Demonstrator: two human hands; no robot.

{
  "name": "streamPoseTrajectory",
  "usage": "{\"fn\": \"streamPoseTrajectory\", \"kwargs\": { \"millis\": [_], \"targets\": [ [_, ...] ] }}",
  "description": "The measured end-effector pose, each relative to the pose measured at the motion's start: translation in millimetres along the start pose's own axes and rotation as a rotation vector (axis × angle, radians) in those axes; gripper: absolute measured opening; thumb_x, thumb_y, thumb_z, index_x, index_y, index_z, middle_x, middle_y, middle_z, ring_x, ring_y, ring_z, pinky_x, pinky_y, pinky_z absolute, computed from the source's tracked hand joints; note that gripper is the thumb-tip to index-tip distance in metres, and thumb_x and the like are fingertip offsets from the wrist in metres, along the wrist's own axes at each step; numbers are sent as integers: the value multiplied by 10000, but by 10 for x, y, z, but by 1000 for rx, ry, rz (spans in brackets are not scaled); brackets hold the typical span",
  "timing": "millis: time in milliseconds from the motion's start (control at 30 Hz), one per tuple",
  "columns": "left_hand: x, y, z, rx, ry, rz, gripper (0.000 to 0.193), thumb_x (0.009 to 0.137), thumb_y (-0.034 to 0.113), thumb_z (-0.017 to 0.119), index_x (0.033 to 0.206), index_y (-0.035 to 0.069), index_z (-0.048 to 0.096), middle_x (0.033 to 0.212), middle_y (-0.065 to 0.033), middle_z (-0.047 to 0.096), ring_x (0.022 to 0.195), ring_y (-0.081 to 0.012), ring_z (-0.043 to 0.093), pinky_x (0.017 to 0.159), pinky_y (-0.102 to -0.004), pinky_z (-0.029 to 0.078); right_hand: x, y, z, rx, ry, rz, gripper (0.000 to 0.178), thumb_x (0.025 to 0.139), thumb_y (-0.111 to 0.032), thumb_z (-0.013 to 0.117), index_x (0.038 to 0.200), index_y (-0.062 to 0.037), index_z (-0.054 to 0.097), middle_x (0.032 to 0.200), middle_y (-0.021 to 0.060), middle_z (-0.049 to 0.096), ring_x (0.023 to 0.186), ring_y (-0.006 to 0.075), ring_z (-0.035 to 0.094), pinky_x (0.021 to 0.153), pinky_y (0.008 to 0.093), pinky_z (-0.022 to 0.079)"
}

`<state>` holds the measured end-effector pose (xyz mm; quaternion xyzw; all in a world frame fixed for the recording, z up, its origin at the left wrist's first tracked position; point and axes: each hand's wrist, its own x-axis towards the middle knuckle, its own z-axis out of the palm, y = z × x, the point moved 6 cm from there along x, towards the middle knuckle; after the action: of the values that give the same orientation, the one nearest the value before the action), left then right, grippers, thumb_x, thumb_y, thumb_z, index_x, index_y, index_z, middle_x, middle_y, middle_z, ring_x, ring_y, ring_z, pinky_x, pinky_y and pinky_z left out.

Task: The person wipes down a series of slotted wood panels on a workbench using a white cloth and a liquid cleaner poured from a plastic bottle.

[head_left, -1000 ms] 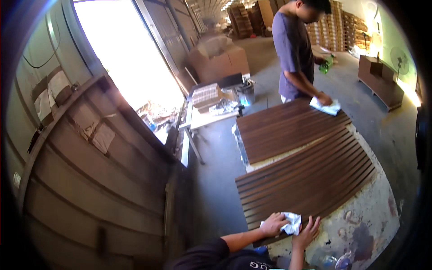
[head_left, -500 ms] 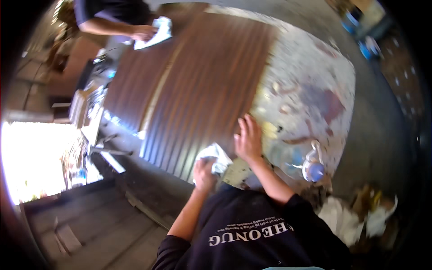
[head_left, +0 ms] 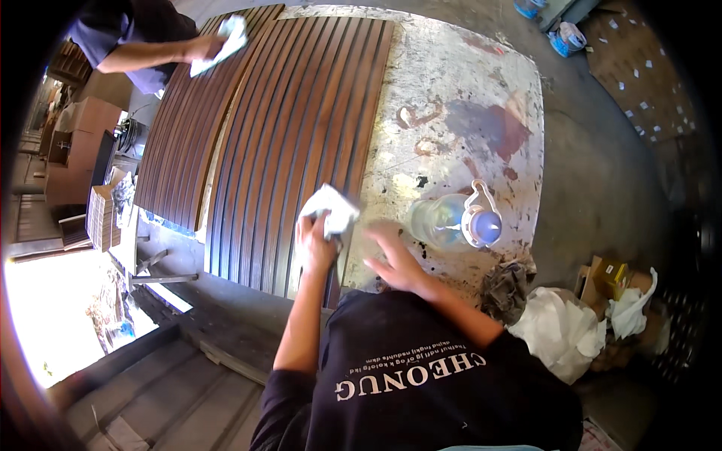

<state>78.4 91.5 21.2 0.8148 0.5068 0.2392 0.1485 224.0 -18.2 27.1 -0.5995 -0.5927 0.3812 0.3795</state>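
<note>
My left hand [head_left: 316,244] is closed on a crumpled white cloth [head_left: 333,211], over the near right part of a dark brown grooved wood panel [head_left: 301,128]. My right hand [head_left: 398,263] holds nothing; its fingers are apart and partly smeared by motion. It hovers beside the panel's right edge, above the stained white tabletop [head_left: 421,83]. To the left of this panel lies a second grooved panel [head_left: 184,143], with a narrow gap between them. Another person's hand [head_left: 207,49] holds a white cloth [head_left: 226,46] over its far end.
A clear plastic bottle [head_left: 444,222] with a white handle and bluish cap lies on the tabletop, right of my right hand. A dark rag [head_left: 508,289] hangs at the near right corner. White plastic bags [head_left: 560,331] and a yellow box [head_left: 611,276] lie beyond it.
My left hand has moved the cloth farther from me, up along the panel. My right hand has come off the panel's edge and drawn nearer to me. The view has shifted.
</note>
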Motion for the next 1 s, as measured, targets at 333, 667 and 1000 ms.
{"fn": "streamPoseTrajectory", "kwargs": {
  "millis": [333, 667, 1000],
  "targets": [
    [-756, -95, -268, -6, 96, 2, 493, 575, 5, 635, 1051, 134, 656, 875, -132, 513, 842, -333, 519, 757, -420, 441, -64, -1481, -747, 869, -398, -173, 250, 895, -200, 545, 1060, -26, 616, 939, 64, 634, 916, 167, 599, 831, 310, 464],
    [-797, -84, -280, -5, 177, 22, 448, 586, 22, 647, 1010, 168, 653, 880, -111, 527, 841, -334, 529, 734, -418, 447, -299, -3340, -652, 1507, -915, -996, 474, 849, -438, 590, 1093, -32, 580, 1256, 227, 471, 1167, 326, 448, 969, 436, 326],
    [-778, -243, -254, 7, 165, -26, 490, 588, 17, 642, 1053, 170, 652, 897, -118, 534, 867, -329, 537, 758, -419, 449, -314, -3620, -582, 1672, -992, -867, 384, 845, -377, 616, 967, -16, 566, 1188, 239, 525, 1116, 338, 491, 936, 441, 386]
  ]
}}
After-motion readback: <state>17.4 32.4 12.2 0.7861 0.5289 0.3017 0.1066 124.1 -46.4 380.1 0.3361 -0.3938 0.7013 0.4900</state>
